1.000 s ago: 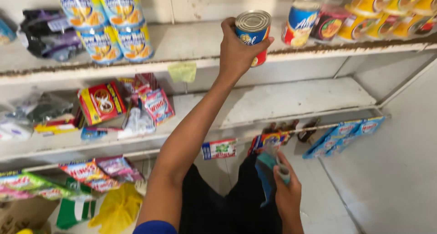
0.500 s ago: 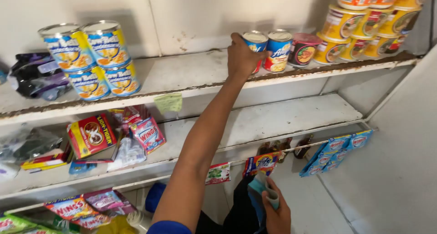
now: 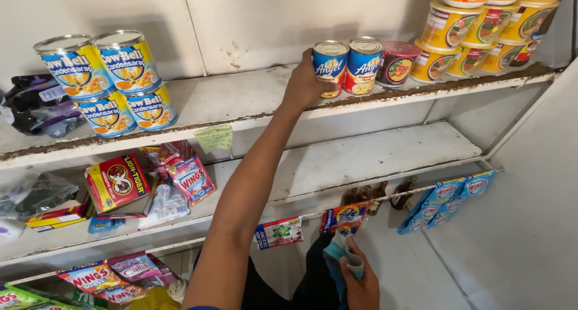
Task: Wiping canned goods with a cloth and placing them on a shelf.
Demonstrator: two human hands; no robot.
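Left hand point(image 3: 306, 84) was raised to the top shelf point(image 3: 241, 99), its fingers wrapped around a blue tin point(image 3: 330, 68) with a yellow band at the foot, which stood upright on the shelf's front edge. Touching that tin on the far side from the hand stood a second blue tin point(image 3: 363, 65) of the same kind, and just beyond it a squat dark tub with a pink lid point(image 3: 398, 63). Further along rose a stack of yellow cups point(image 3: 481, 39) with picture labels, two tiers high and more. Well away on the hand's other side, four blue-and-yellow tins point(image 3: 105, 81) sat stacked two on two, with a dark plastic bag point(image 3: 39, 105) beside them. A pale green paper tag point(image 3: 215, 138) hung from the shelf edge below the forearm. Beneath it, on the lower shelf, lay a red box point(image 3: 116, 182) and red sachets point(image 3: 189, 177). Right hand point(image 3: 361, 280) hung low near the body, closed on a blue cloth point(image 3: 338, 256). Beside it, strips of blue sachets point(image 3: 448, 201) dangled from the lower shelf's rail.
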